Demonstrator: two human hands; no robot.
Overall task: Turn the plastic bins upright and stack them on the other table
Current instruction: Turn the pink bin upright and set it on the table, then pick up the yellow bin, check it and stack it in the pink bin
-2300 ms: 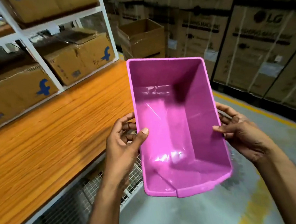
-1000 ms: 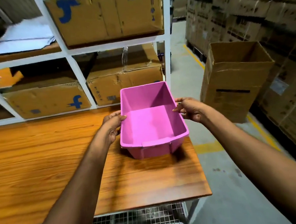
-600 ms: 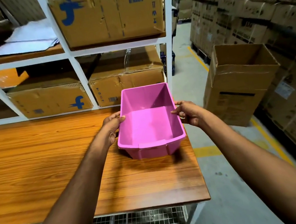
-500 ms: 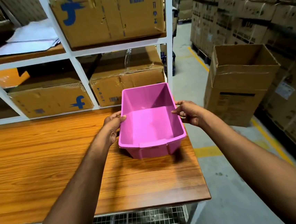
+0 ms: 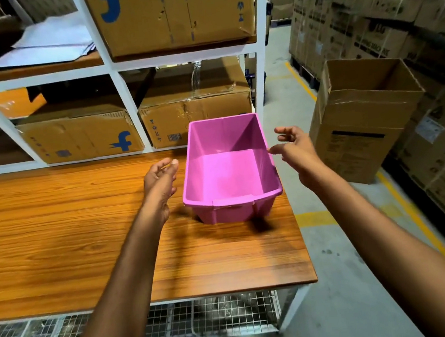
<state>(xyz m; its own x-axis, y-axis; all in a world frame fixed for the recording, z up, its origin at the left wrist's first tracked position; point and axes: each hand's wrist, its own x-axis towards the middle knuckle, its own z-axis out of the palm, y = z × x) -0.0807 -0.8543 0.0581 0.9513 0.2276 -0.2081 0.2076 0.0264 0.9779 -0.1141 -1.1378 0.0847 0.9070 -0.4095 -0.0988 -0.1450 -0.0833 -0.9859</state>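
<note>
A pink plastic bin (image 5: 230, 173) stands upright, mouth up, near the right end of the wooden table (image 5: 59, 238). Nothing lies inside it. My left hand (image 5: 160, 179) hovers just left of the bin, fingers loosely curled and apart, a small gap from its wall. My right hand (image 5: 295, 147) is just right of the bin with fingers spread; its thumb tip reaches close to the right rim. Neither hand holds anything.
White shelving (image 5: 124, 96) with cardboard boxes (image 5: 197, 111) rises behind the table. An open cardboard box (image 5: 360, 117) stands on the floor to the right, with stacked cartons (image 5: 391, 16) beyond. Wire mesh (image 5: 203, 319) runs under the table. The table's right edge is close to the bin.
Both hands held the bin by its side rims on the table; now they have let go and drawn outward. The bin stays where it was set.
</note>
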